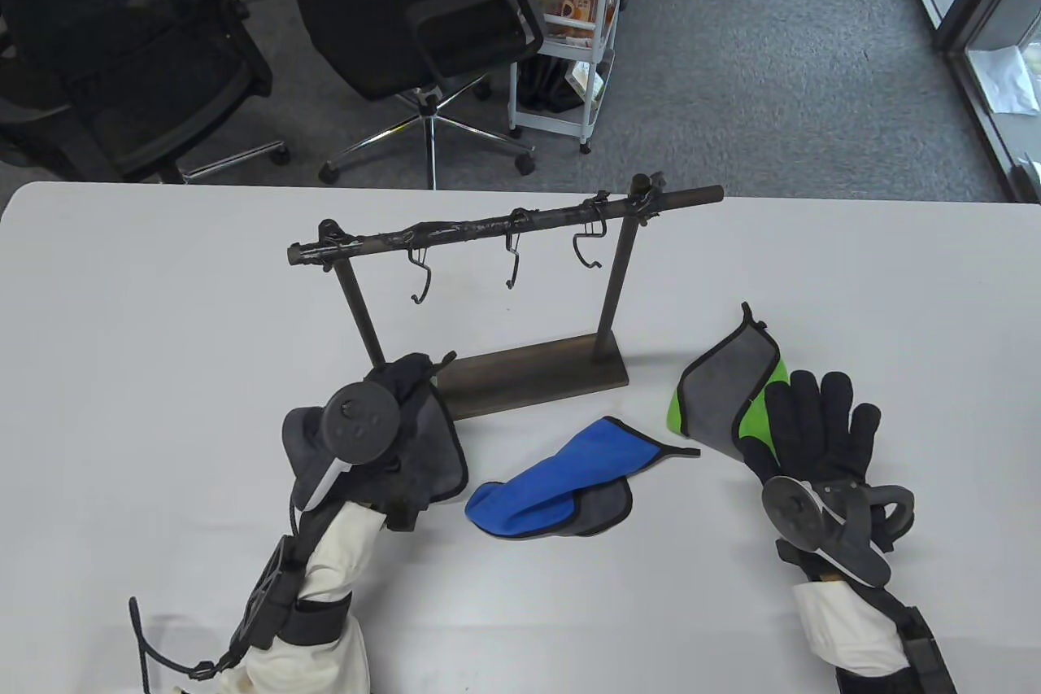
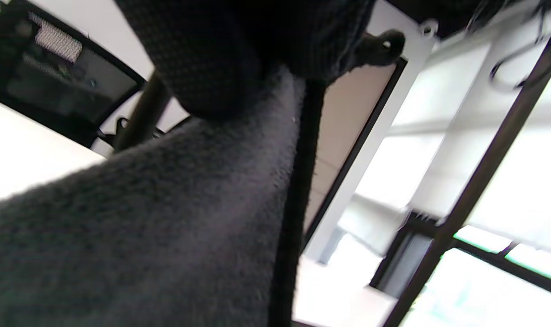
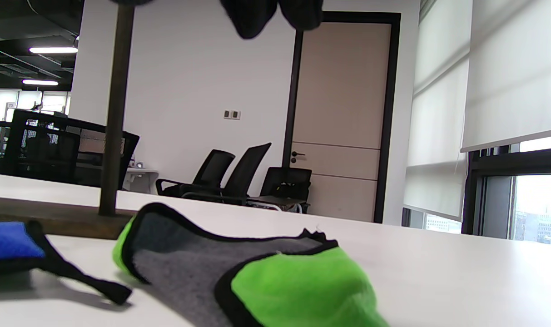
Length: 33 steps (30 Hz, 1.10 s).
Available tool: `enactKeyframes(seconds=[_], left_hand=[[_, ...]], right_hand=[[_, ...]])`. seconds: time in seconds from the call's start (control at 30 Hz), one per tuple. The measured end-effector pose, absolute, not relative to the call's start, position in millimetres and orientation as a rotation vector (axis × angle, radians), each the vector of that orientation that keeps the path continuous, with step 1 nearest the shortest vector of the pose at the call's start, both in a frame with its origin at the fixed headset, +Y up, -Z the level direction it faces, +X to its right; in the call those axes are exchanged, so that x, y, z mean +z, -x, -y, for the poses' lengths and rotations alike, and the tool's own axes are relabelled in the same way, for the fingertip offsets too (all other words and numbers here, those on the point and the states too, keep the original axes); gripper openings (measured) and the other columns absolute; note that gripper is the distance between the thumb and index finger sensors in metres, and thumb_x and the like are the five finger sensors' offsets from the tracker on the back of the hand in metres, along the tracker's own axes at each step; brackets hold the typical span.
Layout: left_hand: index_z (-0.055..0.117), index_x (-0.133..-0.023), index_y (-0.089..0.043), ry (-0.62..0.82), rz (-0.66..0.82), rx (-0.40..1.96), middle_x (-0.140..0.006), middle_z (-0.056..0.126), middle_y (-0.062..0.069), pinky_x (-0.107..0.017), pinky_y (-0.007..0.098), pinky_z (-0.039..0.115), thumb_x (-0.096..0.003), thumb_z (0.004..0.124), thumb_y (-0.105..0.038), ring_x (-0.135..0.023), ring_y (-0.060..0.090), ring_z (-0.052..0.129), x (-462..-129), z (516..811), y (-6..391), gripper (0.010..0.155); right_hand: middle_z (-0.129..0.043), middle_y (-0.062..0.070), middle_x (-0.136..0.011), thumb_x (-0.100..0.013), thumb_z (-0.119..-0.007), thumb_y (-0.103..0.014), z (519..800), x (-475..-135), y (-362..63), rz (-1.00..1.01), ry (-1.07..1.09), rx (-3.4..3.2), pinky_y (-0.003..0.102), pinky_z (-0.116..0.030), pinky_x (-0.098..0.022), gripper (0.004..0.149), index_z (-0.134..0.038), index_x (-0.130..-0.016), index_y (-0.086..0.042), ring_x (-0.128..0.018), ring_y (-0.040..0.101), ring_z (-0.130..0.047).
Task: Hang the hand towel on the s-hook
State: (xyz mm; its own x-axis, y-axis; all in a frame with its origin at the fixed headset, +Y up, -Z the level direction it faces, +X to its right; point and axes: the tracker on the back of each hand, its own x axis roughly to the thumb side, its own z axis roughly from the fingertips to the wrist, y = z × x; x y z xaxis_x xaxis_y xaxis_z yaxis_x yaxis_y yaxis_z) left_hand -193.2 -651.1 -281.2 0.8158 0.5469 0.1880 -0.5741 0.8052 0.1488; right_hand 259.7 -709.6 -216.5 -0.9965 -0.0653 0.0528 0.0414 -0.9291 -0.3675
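A dark rack with three S-hooks stands on the white table. My left hand grips a grey hand towel near the rack's base, just in front of the left post; the towel fills the left wrist view, with its loop showing by my fingers. My right hand lies flat and open, fingers spread, on the edge of a green and grey towel, which also shows in the right wrist view. A blue and grey towel lies between my hands.
The rack's flat base sits mid-table. Office chairs and a white trolley stand on the floor beyond the table's far edge.
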Motion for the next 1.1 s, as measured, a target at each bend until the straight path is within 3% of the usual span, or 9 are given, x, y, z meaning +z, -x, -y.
enactKeyframes(seconds=[0.17,0.5,1.1], left_hand=[[0.079,-0.094,-0.02,-0.237,0.177,0.849,-0.088,0.089,0.006,-0.051,0.027,0.087,-0.0542,0.072,-0.025,-0.075,0.023,0.095,-271.7,639.2,204.1,0.041],[0.078,-0.095,-0.022,-0.331,0.261,0.966,-0.085,0.089,0.0,-0.05,0.025,0.086,-0.0557,0.07,-0.034,-0.074,0.02,0.094,-257.6,619.2,206.2,0.042],[0.082,-0.091,-0.019,-0.23,0.169,1.166,-0.079,0.092,0.0,-0.045,0.024,0.086,-0.0572,0.067,-0.038,-0.068,0.019,0.096,-287.4,622.5,207.5,0.042]], right_hand=[[-0.032,0.022,-0.12,-0.058,-0.048,-0.048,709.9,-216.5,-259.0,-0.573,0.105,-3.03,0.068,-0.015,-0.07,0.069,-0.04,-0.115,-0.011,-0.106,0.045,-0.014],[-0.033,0.022,-0.12,-0.058,-0.048,-0.048,710.8,-217.1,-259.4,-0.564,0.099,-3.033,0.068,-0.015,-0.07,0.068,-0.041,-0.115,-0.011,-0.106,0.045,-0.014],[-0.034,0.022,-0.12,-0.058,-0.048,-0.048,710.5,-216.8,-261.6,-0.571,0.097,-3.04,0.068,-0.015,-0.07,0.068,-0.041,-0.114,-0.011,-0.106,0.045,-0.014]])
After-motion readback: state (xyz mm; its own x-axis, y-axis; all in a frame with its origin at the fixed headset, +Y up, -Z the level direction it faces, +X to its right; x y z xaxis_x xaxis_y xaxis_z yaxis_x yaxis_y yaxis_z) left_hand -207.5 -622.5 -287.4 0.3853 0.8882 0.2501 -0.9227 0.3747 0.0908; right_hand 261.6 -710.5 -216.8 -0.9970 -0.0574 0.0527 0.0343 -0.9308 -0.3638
